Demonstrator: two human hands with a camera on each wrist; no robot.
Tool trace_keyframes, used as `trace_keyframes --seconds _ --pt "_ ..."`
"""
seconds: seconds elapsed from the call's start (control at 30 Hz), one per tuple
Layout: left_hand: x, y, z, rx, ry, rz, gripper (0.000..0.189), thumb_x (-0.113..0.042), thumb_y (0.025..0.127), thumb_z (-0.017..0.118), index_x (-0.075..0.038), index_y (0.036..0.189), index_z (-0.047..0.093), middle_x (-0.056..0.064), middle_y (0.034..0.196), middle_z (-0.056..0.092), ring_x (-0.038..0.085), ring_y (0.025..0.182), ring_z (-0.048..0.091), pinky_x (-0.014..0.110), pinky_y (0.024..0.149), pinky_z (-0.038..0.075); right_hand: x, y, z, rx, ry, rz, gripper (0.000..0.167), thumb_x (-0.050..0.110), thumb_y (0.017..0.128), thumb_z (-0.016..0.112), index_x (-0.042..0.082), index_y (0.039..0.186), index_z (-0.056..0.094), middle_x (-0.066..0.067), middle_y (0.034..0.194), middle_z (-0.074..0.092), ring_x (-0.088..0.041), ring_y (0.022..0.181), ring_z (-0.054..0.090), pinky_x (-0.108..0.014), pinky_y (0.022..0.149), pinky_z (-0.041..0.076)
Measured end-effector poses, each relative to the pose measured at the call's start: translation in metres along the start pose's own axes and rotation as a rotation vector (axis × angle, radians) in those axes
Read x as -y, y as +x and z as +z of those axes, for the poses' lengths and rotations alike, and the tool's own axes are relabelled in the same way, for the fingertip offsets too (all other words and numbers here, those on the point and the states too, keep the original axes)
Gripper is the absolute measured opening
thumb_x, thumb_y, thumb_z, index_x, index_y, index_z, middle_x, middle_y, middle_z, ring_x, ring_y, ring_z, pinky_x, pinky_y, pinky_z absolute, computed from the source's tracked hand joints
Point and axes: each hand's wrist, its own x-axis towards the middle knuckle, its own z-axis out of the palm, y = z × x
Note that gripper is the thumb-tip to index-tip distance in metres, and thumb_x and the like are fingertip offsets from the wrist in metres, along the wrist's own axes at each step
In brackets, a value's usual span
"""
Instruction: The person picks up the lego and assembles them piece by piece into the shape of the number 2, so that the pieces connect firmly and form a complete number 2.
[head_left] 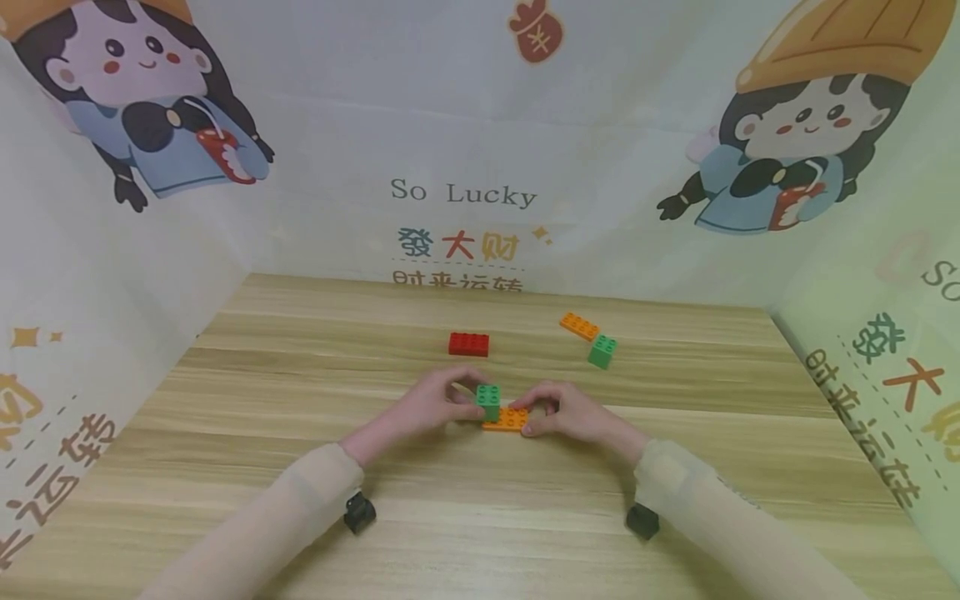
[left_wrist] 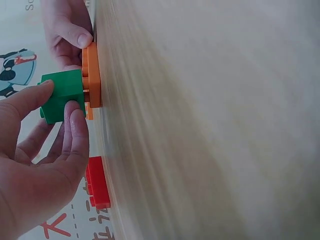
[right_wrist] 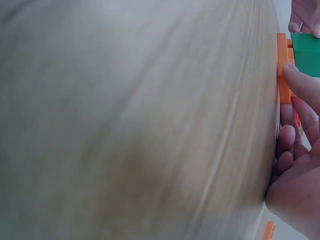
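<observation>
My left hand [head_left: 442,400] pinches a green block [left_wrist: 65,95] between thumb and fingers. The block stands over the left end of a flat orange building plate [head_left: 510,419], its underside right at the plate's studs. At the plate's right end my right hand [head_left: 566,410] grips it with thumb and fingers. In the left wrist view the plate [left_wrist: 94,75] lies low along the tabletop, with the right thumb on its far end. The right wrist view has the right thumb on the orange plate [right_wrist: 283,50], next to the green block [right_wrist: 307,55].
A red brick [head_left: 468,344] lies behind my hands on the wooden table [head_left: 495,517]. Farther right, a second orange plate [head_left: 580,325] sits close to another green block [head_left: 602,352]. A printed cloth [head_left: 337,125] encloses the table at the back and sides.
</observation>
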Motion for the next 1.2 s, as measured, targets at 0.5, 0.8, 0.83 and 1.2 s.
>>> trace_keyframes --seconds 0.5,0.8,0.83,1.2 --pt "-0.0075 -0.005 0.0025 0.033 -0.026 -0.031 0.039 -0.011 0.091 0.066 -0.016 0.129 0.06 0.014 0.128 0.061 0.024 0.103 0.07 0.032 0.084 0.059 0.0027 -0.0017 0.0002 -0.007 -0.016 -0.001 0.036 0.022 0.085 0.077 0.014 0.119 0.07 -0.008 0.104 0.064 -0.016 0.073 0.043 -0.021 0.062 0.035" --pt "-0.0062 -0.0059 0.001 0.041 -0.047 -0.009 0.037 -0.009 0.091 0.067 -0.015 0.127 0.061 0.015 0.129 0.061 0.024 0.102 0.069 0.033 0.084 0.059 0.0022 -0.0006 0.0005 -0.011 -0.011 0.005 0.037 0.021 0.084 0.078 0.014 0.119 0.07 -0.007 0.1 0.063 -0.015 0.073 0.043 -0.021 0.062 0.034" --pt "-0.0062 -0.0063 0.0007 0.041 -0.046 -0.009 0.037 -0.01 0.091 0.067 -0.015 0.127 0.061 0.015 0.129 0.061 0.023 0.102 0.069 0.033 0.084 0.059 0.0022 -0.0006 0.0005 -0.01 -0.01 0.006 0.036 0.021 0.084 0.078 0.014 0.119 0.07 -0.007 0.101 0.063 -0.015 0.073 0.043 -0.021 0.062 0.034" --pt "-0.0063 -0.0031 -0.0005 0.057 0.002 0.035 0.035 -0.012 0.091 0.068 -0.017 0.125 0.064 0.012 0.125 0.063 0.02 0.098 0.07 0.031 0.083 0.058 0.0051 -0.0017 0.0 -0.007 -0.01 0.002 0.036 0.021 0.084 0.077 0.014 0.119 0.07 -0.007 0.104 0.064 -0.015 0.073 0.043 -0.021 0.062 0.034"
